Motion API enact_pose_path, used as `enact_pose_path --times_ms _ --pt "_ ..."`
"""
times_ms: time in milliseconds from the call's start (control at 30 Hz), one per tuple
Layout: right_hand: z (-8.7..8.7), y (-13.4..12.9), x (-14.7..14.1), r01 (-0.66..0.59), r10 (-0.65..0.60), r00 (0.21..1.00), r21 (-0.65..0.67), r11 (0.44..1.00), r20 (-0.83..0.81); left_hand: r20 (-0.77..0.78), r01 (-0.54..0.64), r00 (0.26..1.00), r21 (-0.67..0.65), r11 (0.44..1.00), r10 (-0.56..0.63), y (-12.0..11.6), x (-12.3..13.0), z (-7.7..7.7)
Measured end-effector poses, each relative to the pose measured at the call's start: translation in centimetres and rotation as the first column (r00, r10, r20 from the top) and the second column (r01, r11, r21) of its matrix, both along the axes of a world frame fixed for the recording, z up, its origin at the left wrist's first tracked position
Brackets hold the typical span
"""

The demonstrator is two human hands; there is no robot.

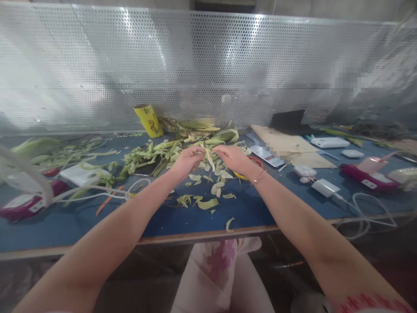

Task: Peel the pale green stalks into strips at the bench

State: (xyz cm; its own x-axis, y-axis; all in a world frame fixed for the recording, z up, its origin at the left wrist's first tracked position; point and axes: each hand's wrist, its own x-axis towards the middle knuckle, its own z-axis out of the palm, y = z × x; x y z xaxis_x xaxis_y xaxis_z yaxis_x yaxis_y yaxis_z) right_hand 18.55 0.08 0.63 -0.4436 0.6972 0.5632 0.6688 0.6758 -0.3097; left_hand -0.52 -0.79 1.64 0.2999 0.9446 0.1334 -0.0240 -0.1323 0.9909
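Over the middle of the blue table, both my hands are close together at a pale green, husk-like strip (210, 160). My left hand (190, 159) is closed, its fingertips pinching the strip from the left. From the other side my right hand (232, 158) is closed too, thumb and forefinger pressed together at the strip's upper end. The strip's lower end hangs down between them. Beneath and nearer to me lie scattered husk scraps (208, 203). Behind the left hand spreads a heap of green stalks and leaves (146, 153), and long husk leaves (224, 135) lie beyond the hands.
A yellow tube (150, 121) leans near the perforated metal panel (215, 65). Right of my hands are a phone (265, 155), cardboard (289, 143), an earbud case (304, 171) and a white charger (325, 188) with cable. Another phone (151, 167) lies left; the table's front edge (208, 234) is near my lap.
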Motion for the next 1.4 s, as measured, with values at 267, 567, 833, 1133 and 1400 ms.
enact_pose_path --times_ms 267,567,833,1133,1400 --pt "-0.3 -1.1 -1.1 0.007 -0.012 0.998 0.068 0.998 0.065 0.082 -0.025 0.996 0.041 0.999 0.021 -0.4 0.7 -1.0" --pt "0.0 -2.0 -1.2 0.026 -0.024 0.999 0.060 0.998 -0.030 0.037 -0.034 0.999 0.101 0.994 0.031 -0.7 0.7 -0.9" --pt "-0.2 -1.2 -1.3 -0.013 0.018 0.998 0.096 0.995 -0.053 0.110 0.035 0.993 0.088 0.996 -0.045 -0.6 0.6 -1.1" --pt "-0.2 -0.6 -1.3 -0.066 0.070 0.993 0.035 0.997 -0.100 -0.005 -0.026 1.000 0.183 0.983 0.028 0.1 0.1 -1.0" --pt "-0.2 -0.2 -1.3 -0.052 0.050 0.982 -0.009 0.999 -0.182 0.012 -0.024 1.000 0.102 0.995 0.023 0.3 0.3 -1.3"
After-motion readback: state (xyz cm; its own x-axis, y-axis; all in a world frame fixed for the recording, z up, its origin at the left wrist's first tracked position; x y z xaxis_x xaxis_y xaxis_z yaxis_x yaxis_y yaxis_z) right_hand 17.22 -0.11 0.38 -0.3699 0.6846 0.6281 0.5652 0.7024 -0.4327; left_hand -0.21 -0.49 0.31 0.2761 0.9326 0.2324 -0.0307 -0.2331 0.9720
